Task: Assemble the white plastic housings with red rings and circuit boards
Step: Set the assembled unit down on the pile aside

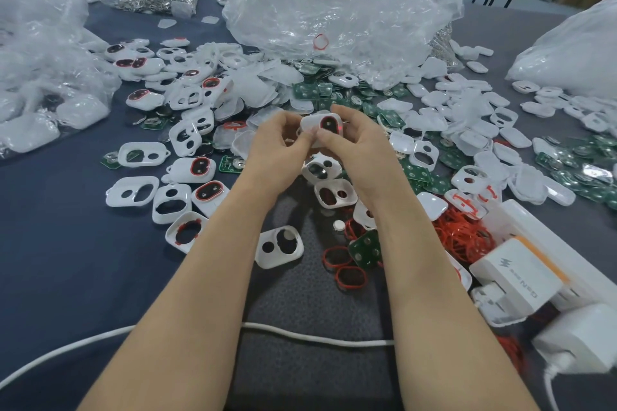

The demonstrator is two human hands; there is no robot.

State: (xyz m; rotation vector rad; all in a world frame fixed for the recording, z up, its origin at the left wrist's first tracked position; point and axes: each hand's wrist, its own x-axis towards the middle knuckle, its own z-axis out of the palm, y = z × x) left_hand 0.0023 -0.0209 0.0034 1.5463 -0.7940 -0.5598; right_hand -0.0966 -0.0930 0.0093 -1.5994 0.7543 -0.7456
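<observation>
White housing (316, 126) with a red-rimmed window is held up over the middle of the table (66, 260), left hand (277, 147) and right hand (355, 143) both pinching its edges. White charger (516, 280) at right shows a lightning-bolt mark and "NEO"; loose red rings (464, 237) and green circuit boards (417, 174) lie nearby.

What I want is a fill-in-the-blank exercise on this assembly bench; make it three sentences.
1. The left hand and right hand hold one white housing whose ring is ___.
2. The loose circuit boards are ___.
3. The long cable is ___.
Missing words: red; green; white.
</observation>
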